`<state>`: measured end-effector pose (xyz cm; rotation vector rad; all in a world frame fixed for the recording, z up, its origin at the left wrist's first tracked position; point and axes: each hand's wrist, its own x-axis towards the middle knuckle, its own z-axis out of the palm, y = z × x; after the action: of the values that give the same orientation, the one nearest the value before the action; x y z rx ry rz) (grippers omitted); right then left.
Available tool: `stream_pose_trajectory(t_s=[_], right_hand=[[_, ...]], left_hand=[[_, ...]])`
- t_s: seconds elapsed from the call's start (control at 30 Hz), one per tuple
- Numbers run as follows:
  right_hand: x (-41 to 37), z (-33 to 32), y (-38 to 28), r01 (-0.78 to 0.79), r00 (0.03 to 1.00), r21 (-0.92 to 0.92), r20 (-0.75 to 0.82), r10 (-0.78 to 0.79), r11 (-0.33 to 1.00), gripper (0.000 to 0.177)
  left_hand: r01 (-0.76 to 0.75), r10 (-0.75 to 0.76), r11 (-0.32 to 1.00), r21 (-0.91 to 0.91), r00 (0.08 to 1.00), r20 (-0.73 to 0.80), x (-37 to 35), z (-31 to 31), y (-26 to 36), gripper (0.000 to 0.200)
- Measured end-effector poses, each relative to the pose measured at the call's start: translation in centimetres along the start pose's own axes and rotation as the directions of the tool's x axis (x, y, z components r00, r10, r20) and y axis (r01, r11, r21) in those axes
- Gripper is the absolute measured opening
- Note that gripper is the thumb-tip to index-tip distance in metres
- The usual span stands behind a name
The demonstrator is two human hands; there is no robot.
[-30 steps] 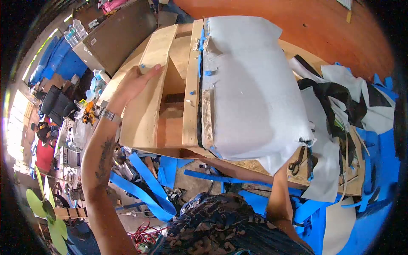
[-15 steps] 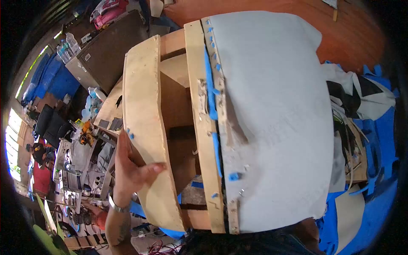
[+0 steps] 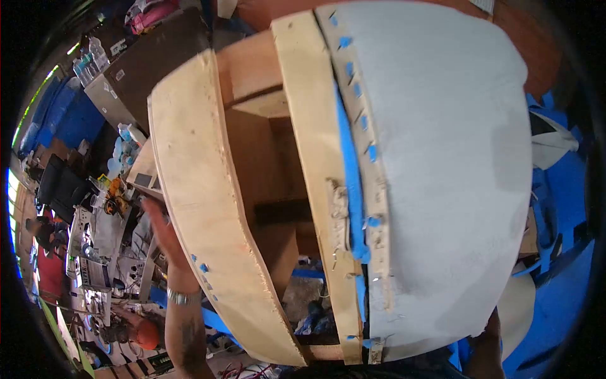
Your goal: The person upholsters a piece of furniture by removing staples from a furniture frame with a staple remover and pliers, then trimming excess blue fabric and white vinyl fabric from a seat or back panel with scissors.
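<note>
Cluttered room, daylight at far L. Center, filling most of view: big wooden frame (image 3: 196, 145), tilted, close to wearer, w/ open gap btwn its boards (image 3: 309, 114). Its R part wears a smooth gray cover (image 3: 448, 158); blue strip (image 3: 351, 170) & small blue tabs (image 3: 372, 151) run along the seam. L hand (image 3: 165, 237): grip open, fingers nearly straight, alongside frame's outer L edge; can't tell if touching. R hand hidden behind cover, only forearm (image 3: 485, 354) showing; can't tell its grip. To steady frame well, prob. best to support both sides evenly, fingers clear of rough edges & likely staples near seam. Farther out: brown cabinet (image 3: 158, 69) w/ bottles (image 3: 98, 54), dark chair (image 3: 60, 192); blue sheeting (image 3: 562, 278) at R.
</note>
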<state>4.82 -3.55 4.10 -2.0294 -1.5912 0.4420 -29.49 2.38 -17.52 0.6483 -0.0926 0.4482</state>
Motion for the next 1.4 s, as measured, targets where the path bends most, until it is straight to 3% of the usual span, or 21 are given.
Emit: stream_pose_trajectory(t_s=[0.17, 0.27, 0.4, 0.53, 0.57, 0.6, 0.67, 0.77, 0.87, 0.93, 1.03, 1.13, 1.2, 1.23, 1.3, 1.33, 1.37, 1.4], right_hand=[[-10.6, 0.8, -1.1, 0.125, 0.972, 0.007, -0.201, -0.121, 0.992, 0.029], [-21.2, 3.2, 0.1, 0.128, 0.928, 0.132, -0.366, -0.072, 0.983, 0.029], [-34.4, 10.2, 4.3, -0.029, 0.860, 0.506, -0.427, 0.279, 0.862, 0.029], [-41.9, 18.4, 8.9, -0.115, 0.778, 0.843, -0.252, 0.576, 0.525, 0.028], [-42.4, 20.0, 9.9, -0.119, 0.766, 0.893, -0.196, 0.613, 0.434, 0.028], [-42.6, 21.3, 10.6, -0.120, 0.759, 0.926, -0.146, 0.634, 0.357, 0.028], [-42.6, 23.4, 11.7, -0.110, 0.759, 0.970, -0.058, 0.648, 0.215, 0.028], [-41.6, 25.2, 13.1, -0.101, 0.776, 0.994, 0.049, 0.629, 0.048, 0.028], [-40.8, 26.2, 14.7, -0.109, 0.803, 0.991, 0.133, 0.581, -0.076, 0.027], [-40.5, 26.6, 15.7, -0.123, 0.812, 0.981, 0.188, 0.552, -0.153, 0.027], [-40.7, 27.0, 17.4, -0.169, 0.803, 0.952, 0.283, 0.524, -0.254, 0.027], [-43.9, 27.1, 20.1, -0.162, 0.706, 0.910, 0.376, 0.600, -0.380, 0.027], [-47.9, 26.4, 23.7, -0.110, 0.527, 0.898, 0.416, 0.741, -0.426, 0.026], [-50.6, 25.7, 26.1, -0.088, 0.409, 0.908, 0.409, 0.816, -0.410, 0.026], [-55.4, 23.5, 31.5, -0.017, 0.302, 0.957, 0.280, 0.911, -0.289, 0.029], [-56.0, 21.7, 32.6, 0.214, 0.406, 0.948, 0.134, 0.904, -0.237, 0.032], [-56.1, 19.2, 32.3, 0.451, 0.436, 0.870, -0.020, 0.900, -0.199, 0.035], [-54.8, 17.3, 31.3, 0.425, 0.380, 0.894, -0.031, 0.925, -0.145, 0.035]], left_hand=[[-0.006, 0.008, 0.998, -0.064, 1.000, 0.028, 2.5, -2.3, -2.1, 0.083], [-0.018, 0.019, 0.998, -0.060, 0.999, 0.029, 3.2, -3.2, -2.5, 0.078], [-0.008, 0.009, 1.000, -0.016, 0.998, 0.062, 6.9, -3.4, -1.8, 0.072], [0.016, -0.061, 0.973, 0.231, 0.980, 0.188, 16.6, 0.1, 1.1, 0.066], [0.039, -0.115, 0.932, 0.361, 0.975, 0.190, 19.2, 2.5, 2.5, 0.064], [0.139, -0.179, 0.809, 0.572, 0.984, 0.014, 21.1, 7.2, 4.2, 0.058], [0.220, -0.302, 0.455, 0.863, 0.950, -0.083, 24.3, 16.2, 4.3, 0.053], [0.131, -0.379, 0.158, 0.979, 0.923, -0.062, 28.5, 21.8, 0.0, 0.056], [-0.039, -0.338, -0.392, 0.919, 0.936, -0.104, 33.9, 21.4, -7.2, 0.066], [-0.164, -0.238, -0.504, 0.848, 0.970, 0.047, 37.2, 21.3, -11.0, 0.072], [-0.016, -0.136, -0.783, 0.622, 0.980, -0.147, 40.0, 22.0, -13.9, 0.076], [0.137, -0.006, -0.758, 0.637, 0.976, -0.217, 45.7, 12.5, -11.6, 0.078], [0.024, -0.059, -0.631, 0.776, 0.995, -0.079, 44.1, 10.4, -10.0, 0.077], [-0.036, -0.074, -0.555, 0.831, 0.997, -0.007, 43.2, 9.5, -9.8, 0.077], [0.007, -0.044, -0.589, 0.808, 0.998, -0.040, 42.6, 10.4, -9.7, 0.067], [0.025, -0.035, -0.605, 0.796, 0.998, -0.057, 42.3, 11.1, -9.9, 0.062], [0.020, -0.047, -0.639, 0.769, 0.997, -0.066, 42.8, 11.0, -10.2, 0.062], [0.005, -0.064, -0.677, 0.736, 0.996, -0.066, 43.4, 10.4, -10.4, 0.061]])
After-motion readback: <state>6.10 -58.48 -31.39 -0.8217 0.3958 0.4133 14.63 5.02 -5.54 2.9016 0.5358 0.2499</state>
